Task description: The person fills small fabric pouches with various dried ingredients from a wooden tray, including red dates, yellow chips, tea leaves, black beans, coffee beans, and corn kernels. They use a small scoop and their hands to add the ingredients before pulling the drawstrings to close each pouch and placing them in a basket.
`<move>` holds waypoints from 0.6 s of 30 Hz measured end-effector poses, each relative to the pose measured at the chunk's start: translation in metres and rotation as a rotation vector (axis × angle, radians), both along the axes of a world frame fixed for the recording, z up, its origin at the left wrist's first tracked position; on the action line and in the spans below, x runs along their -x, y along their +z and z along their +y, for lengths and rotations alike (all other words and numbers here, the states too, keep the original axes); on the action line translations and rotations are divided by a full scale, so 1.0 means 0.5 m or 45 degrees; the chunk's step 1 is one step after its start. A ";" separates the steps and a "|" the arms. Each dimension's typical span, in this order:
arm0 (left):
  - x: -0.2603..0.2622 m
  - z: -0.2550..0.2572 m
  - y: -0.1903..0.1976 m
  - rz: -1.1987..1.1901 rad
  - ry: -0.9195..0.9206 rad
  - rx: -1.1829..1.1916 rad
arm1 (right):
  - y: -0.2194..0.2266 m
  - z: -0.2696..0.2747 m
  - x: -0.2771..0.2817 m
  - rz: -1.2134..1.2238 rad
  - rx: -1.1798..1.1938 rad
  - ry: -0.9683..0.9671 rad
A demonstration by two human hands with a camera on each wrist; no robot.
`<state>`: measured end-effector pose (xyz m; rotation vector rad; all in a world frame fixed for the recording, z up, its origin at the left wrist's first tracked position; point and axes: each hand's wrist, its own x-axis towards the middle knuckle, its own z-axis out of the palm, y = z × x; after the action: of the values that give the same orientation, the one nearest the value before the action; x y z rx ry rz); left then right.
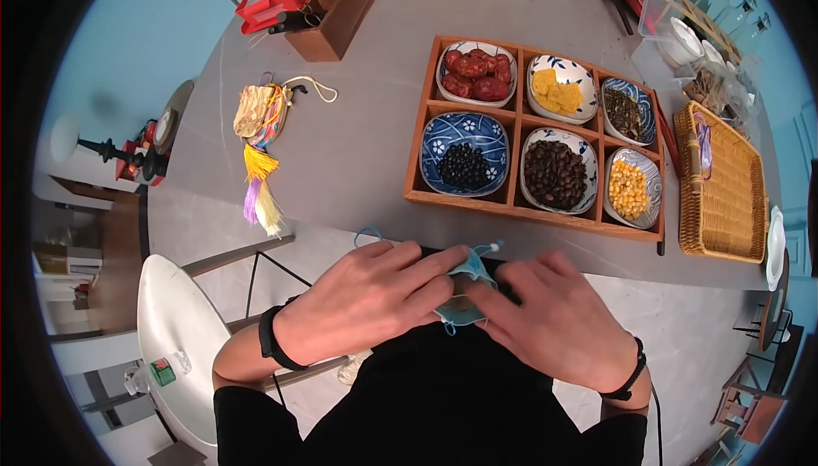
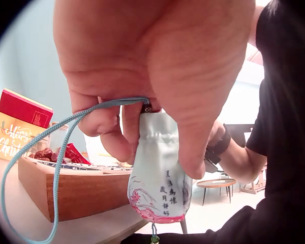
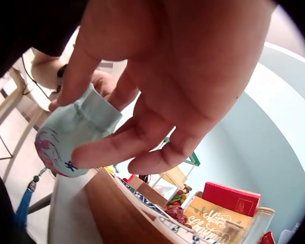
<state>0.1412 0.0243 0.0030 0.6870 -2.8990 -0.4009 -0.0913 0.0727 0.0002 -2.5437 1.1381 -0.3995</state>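
A small pale-blue drawstring pouch (image 1: 464, 297) is held between both hands near the table's front edge. My left hand (image 1: 362, 300) pinches its upper part; the left wrist view shows the pouch (image 2: 160, 168) hanging upright, with pink flowers and dark characters, and a blue cord (image 2: 58, 152) looping out. My right hand (image 1: 554, 321) grips the pouch's other side with thumb and fingers, and in the right wrist view the pouch (image 3: 76, 132) is tilted, a blue tassel (image 3: 24, 206) below it. Whether anything is inside the pouch cannot be seen.
A divided wooden box (image 1: 517, 123) on the table holds several bowls of dates, beans, corn and other dry foods. A wicker tray (image 1: 724, 189) stands right of it. At left lie a tasselled pouch (image 1: 260, 117) and a wooden holder (image 1: 334, 27). A white chair (image 1: 175, 321) is at lower left.
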 end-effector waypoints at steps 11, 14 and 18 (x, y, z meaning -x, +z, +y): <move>0.006 0.034 -0.160 0.847 0.279 -1.253 | 0.012 0.003 0.024 -0.181 -0.053 0.137; 0.045 0.050 -0.167 0.873 0.164 -1.287 | 0.016 0.005 0.032 -0.200 -0.099 0.153; 0.060 0.047 -0.170 0.823 0.203 -1.341 | 0.018 0.007 0.044 -0.236 -0.111 0.139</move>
<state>0.1110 0.0480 -0.0821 0.6834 -1.8524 -1.7660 -0.1131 0.0760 0.0094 -2.4223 0.9243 -0.5334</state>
